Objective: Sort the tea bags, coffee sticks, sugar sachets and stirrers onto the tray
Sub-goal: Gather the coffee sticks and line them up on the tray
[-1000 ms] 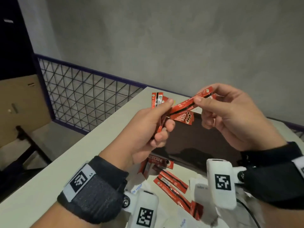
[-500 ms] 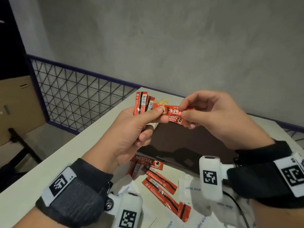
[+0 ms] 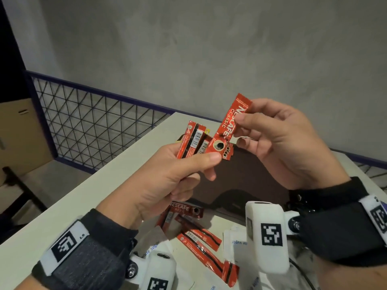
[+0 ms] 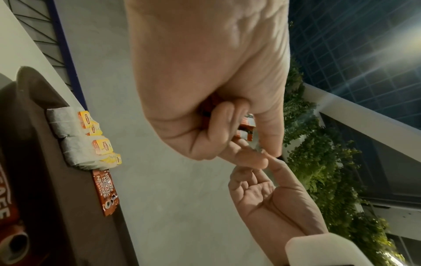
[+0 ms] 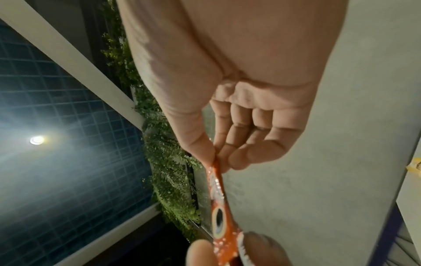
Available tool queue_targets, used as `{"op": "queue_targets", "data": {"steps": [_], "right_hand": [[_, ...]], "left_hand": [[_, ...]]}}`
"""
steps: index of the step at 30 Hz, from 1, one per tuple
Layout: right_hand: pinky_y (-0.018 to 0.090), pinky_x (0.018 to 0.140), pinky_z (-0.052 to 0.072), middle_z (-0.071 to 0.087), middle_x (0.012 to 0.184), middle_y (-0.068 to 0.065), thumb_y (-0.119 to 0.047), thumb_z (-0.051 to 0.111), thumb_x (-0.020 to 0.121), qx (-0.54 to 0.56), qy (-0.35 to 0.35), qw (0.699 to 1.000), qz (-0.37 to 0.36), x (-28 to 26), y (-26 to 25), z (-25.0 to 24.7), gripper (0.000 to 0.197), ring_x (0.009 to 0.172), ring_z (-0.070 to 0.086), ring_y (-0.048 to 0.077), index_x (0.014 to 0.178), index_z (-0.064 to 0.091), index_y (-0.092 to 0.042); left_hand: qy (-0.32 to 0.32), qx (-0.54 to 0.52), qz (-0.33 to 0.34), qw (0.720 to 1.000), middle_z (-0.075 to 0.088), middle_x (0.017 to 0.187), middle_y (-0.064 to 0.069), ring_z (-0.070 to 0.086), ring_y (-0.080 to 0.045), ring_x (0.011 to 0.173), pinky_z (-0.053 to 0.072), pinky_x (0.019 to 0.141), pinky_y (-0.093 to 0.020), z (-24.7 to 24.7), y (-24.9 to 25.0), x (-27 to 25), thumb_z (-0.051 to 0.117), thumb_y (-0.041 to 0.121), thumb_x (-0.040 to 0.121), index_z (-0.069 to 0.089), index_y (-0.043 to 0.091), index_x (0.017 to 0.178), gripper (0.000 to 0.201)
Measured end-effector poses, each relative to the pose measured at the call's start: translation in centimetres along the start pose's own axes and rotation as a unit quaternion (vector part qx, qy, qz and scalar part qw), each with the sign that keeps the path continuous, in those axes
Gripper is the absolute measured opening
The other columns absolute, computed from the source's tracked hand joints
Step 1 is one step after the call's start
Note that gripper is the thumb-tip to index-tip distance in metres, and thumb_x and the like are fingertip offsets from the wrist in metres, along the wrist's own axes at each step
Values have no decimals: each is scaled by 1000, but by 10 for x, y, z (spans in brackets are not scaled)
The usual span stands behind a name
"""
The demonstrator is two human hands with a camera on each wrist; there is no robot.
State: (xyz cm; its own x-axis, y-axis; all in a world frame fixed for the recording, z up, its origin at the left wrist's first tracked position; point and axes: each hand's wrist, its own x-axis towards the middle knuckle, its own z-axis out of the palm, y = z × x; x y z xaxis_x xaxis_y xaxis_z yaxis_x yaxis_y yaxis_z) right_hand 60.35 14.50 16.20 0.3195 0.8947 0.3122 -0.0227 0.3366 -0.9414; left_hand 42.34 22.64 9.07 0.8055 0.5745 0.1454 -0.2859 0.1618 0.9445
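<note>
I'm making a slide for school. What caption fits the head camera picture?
Right hand adds a red coffee stick to the bunch of sticks gripped in the left hand, above the brown tray.

Perhaps a café terrace, mesh railing, plant wall

Surroundings: wall, railing, box, table, planting.
A grey plaster wall rises behind a purple-framed wire-mesh railing; a brown cardboard box sits beyond it. The pale cream table top runs alongside. A green leafy plant wall and blue gridded glazing appear overhead.
</note>
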Motion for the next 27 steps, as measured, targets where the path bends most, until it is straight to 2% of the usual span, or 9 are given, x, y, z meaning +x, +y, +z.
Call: {"op": "queue_targets", "data": {"steps": [4,6,9,11,12,15,18,20,27], "right_hand": [[42,73,49,68,76,10,5,71,79,-46,-1,999,-1,0,1,-1,22,73,57,27,72,72,-16],[45,75,44,69,79,10,3,74,77,-117,-40,992,4,-2,3,0,20,78,58,28,73,73,-17],[41,70,48,68,78,8,6,72,86,-196,-159,967,23,-9,8,6,23,73,61,24,97,72,-14],[44,71,48,61,77,11,3,73,86,-213,-197,957,29,-12,12,9,33,73,57,28,113,66,-14],[44,71,48,59,77,11,2,73,86,-212,-197,957,32,-11,13,11,36,72,56,28,117,64,-15],[43,65,50,65,77,12,-5,76,88,-229,-152,960,47,-9,14,13,31,69,60,25,115,64,-15],[37,54,44,72,82,18,-11,76,89,-279,-128,950,51,-7,11,8,6,67,60,25,94,72,-11],[34,52,43,72,82,23,-10,75,89,-285,-111,951,49,-5,11,3,5,65,59,23,86,74,-6],[28,49,46,67,70,15,-4,71,91,-260,-59,963,26,-2,17,-4,5,57,57,17,87,75,-2]], "left_hand": [[13,-63,8,998,57,70,2,31,-1,35,27,33,-14,-10,-1,5,94,48,65,76,18,94,45],[15,-77,19,997,57,72,2,30,0,35,26,33,-14,-12,-2,6,94,51,62,76,18,95,50],[9,-83,29,996,57,70,3,31,0,36,26,33,-14,-8,-2,5,92,49,66,75,13,97,50],[25,-54,35,998,54,65,3,32,-2,37,27,34,-15,-6,-3,5,91,39,73,75,15,88,33],[45,-42,38,997,52,63,4,32,-2,37,26,34,-15,-5,-2,5,88,33,78,73,18,78,21],[103,-52,56,992,47,61,3,29,-3,37,24,34,-16,-4,-1,7,80,25,84,66,19,69,21],[144,-104,86,980,46,62,2,27,-2,35,22,33,-15,-5,4,8,73,25,81,61,17,70,18],[156,-119,92,976,48,64,3,27,-2,35,21,33,-15,-7,6,8,72,25,82,59,17,71,18],[161,-119,76,977,53,69,2,30,-3,38,22,35,-16,-8,5,8,70,31,90,61,18,78,20]]}}
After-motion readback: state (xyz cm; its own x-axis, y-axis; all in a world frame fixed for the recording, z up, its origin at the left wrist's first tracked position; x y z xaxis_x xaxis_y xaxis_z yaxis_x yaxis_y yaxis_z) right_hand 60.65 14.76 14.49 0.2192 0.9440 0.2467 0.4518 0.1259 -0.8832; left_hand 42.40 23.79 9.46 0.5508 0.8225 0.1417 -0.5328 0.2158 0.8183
